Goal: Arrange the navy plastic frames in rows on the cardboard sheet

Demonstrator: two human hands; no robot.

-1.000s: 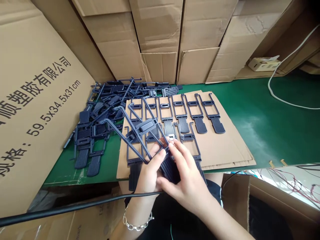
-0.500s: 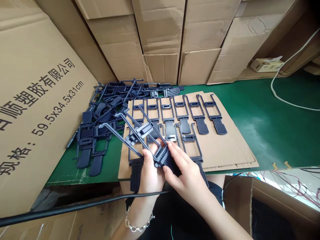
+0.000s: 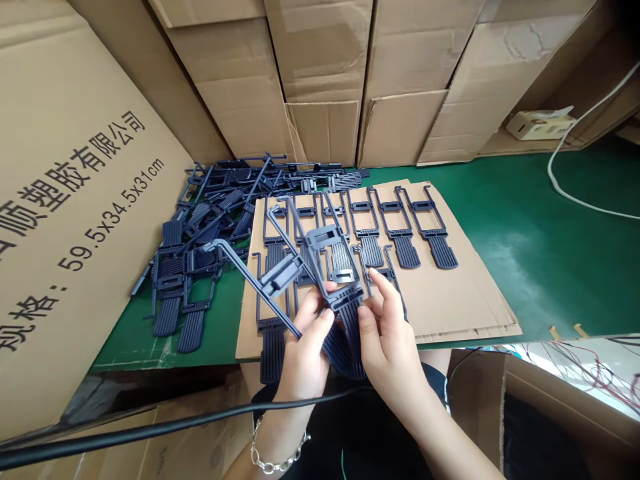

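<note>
Two dark blue plastic clip frames (image 3: pixel 305 267) fan upward from my left hand's (image 3: pixel 300 357) closed grip; my right hand (image 3: pixel 387 340) pinches their ribbed ends.

A factory packing or assembly bench: stacked cardboard cartons (image 3: pixel 320 67) wall in a green-topped table (image 3: pixel 540 253) from nine to two o'clock, one printed with carton dimensions. Identical dark plastic parts (image 3: pixel 210 220) lie heaped at ten o'clock, others lined in rows on a cardboard sheet (image 3: pixel 465 293).
</note>
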